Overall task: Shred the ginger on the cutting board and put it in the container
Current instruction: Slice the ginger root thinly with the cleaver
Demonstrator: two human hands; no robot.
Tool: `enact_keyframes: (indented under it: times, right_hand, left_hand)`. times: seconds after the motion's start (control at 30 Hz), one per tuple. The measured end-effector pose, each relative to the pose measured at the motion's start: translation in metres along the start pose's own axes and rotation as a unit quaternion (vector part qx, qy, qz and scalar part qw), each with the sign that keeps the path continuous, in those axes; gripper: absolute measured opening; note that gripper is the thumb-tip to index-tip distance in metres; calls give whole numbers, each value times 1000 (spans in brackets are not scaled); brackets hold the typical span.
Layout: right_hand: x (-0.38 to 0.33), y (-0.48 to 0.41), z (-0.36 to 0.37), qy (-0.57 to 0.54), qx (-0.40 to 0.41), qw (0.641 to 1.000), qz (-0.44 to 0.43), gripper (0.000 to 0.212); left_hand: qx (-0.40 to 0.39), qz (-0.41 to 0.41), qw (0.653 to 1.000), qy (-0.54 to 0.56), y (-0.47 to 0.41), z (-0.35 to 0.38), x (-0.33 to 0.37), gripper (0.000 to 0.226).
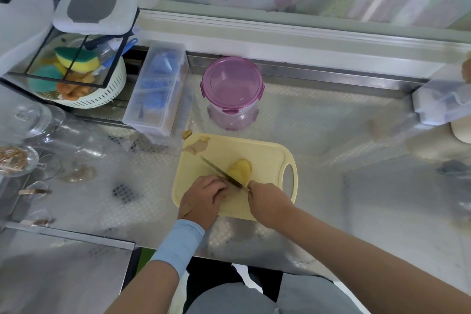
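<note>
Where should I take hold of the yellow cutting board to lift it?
By the handle loop at the right end of the cutting board, from the right: its oval slot takes a hooked grip, while the left hand, right hand, knife and ginger crowd the near side.

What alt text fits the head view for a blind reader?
A right hand holds a metal knife against yellow ginger on a pale yellow plastic cutting board, left hand curled beside the blade; a lidded round pink plastic container stands behind.

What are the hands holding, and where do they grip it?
The right hand grips a knife by its handle, blade against the ginger. The left hand curls its fingers beside the blade; what they hold is hidden.
</note>
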State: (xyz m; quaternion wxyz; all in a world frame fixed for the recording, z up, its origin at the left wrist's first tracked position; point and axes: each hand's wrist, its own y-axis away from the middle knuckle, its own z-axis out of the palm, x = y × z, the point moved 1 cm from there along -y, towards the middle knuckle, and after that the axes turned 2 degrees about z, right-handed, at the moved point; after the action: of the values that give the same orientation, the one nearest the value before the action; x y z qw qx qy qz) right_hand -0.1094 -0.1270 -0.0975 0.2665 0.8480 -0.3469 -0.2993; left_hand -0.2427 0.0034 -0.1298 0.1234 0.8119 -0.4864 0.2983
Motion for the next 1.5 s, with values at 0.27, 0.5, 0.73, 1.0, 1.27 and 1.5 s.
enact_keyframes:
  times: [0.27,0.5,0.73,1.0,1.27,1.5]
  right_hand:
    - [11,5,-16,-103,16,995,-7,20]
    - [8,44,4,-7,84,996,-33,35]
    - [12,54,5,70,88,993,-42,48]
    - [12,56,4,59,82,994,-33,45]
    - [14,52,4,53,79,995,-27,47]
    - [10,48,2,48,66,996,-39,46]
  left_hand:
    - [-7,-14,1000,12,3,-3,4,32]
    - [8,-29,1000,9,2,-1,5,31]
    - [19,-16,1000,-10,3,2,3,29]
    - [14,-30,999,-14,3,4,1,17]
    - [15,-15,1000,-14,3,4,0,29]
    - [23,-8,1000,-9,2,2,1,28]
